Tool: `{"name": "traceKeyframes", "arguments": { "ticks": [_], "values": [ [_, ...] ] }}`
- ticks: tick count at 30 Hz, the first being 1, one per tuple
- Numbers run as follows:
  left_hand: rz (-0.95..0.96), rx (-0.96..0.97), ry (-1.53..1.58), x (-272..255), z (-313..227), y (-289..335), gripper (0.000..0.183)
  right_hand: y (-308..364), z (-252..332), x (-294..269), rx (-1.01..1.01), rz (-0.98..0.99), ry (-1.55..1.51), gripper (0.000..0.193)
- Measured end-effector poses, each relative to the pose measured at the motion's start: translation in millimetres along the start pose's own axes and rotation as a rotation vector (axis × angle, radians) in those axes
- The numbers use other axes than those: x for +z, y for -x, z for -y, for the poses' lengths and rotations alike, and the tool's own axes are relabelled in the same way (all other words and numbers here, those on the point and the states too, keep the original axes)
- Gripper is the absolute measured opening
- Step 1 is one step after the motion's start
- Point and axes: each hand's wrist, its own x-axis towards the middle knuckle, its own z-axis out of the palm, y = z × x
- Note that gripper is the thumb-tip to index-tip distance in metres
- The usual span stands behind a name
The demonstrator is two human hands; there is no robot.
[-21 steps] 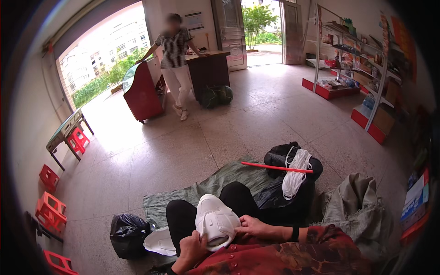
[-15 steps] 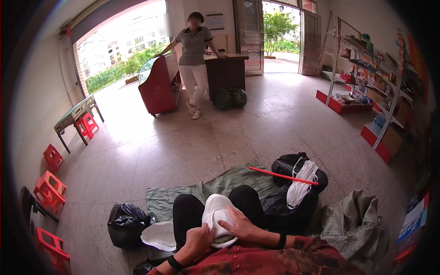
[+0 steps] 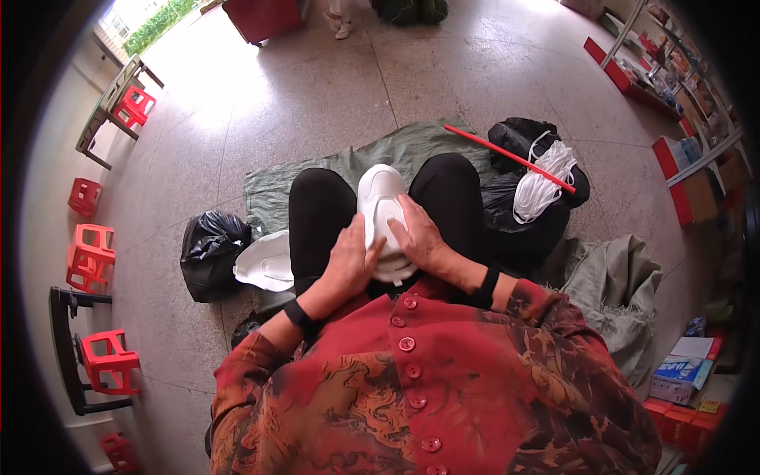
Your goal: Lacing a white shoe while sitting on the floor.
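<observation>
A white shoe (image 3: 381,184) rests between my knees, its toe pointing away from me. My left hand (image 3: 349,255) lies along its left side, fingers fairly straight and thumb near the shoe's opening. On the opposite side, my right hand (image 3: 422,236) grips the upper, with its thumb over the top and its fingers toward the toe. The two hands hold the shoe between them; part of its sides is hidden under them. Beside my left knee is a second white shoe-shaped piece (image 3: 265,261), partly covered by my leg.
A green woven sheet (image 3: 273,190) spreads under my legs. Black plastic bags (image 3: 212,257) stand at left and right. White cord (image 3: 546,180) and a red stick (image 3: 507,153) lie on the right bag. Red stools (image 3: 109,360) line the left; a crumpled sack (image 3: 613,285) lies right.
The view has tilted downward, so the person standing opposite shows only by the feet. My left hand has gone from curled fingers at the shoe's edge to straighter fingers along its side.
</observation>
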Motion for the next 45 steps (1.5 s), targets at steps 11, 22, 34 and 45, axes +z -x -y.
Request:
{"name": "traceKeyframes", "arguments": {
  "ticks": [11, 22, 34, 45],
  "values": [
    [0.356, -0.068, -0.119, -37, -44, 5, 0.093, 24, 7, 2, -0.122, 0.088, 0.098, 0.066],
    [0.296, -0.196, 0.232, -66, -41, -4, 0.043, 27, -43, -90, -0.172, -0.39, -0.176, 0.011],
    [0.094, 0.019, -0.126, -51, -44, -13, 0.011, 92, -324, -133, 0.564, -0.142, 0.648, 0.024],
    [0.097, 0.074, -0.147, -52, -44, -15, 0.006, 103, -294, -152, 0.51, -0.314, 0.612, 0.007]
  ]
}}
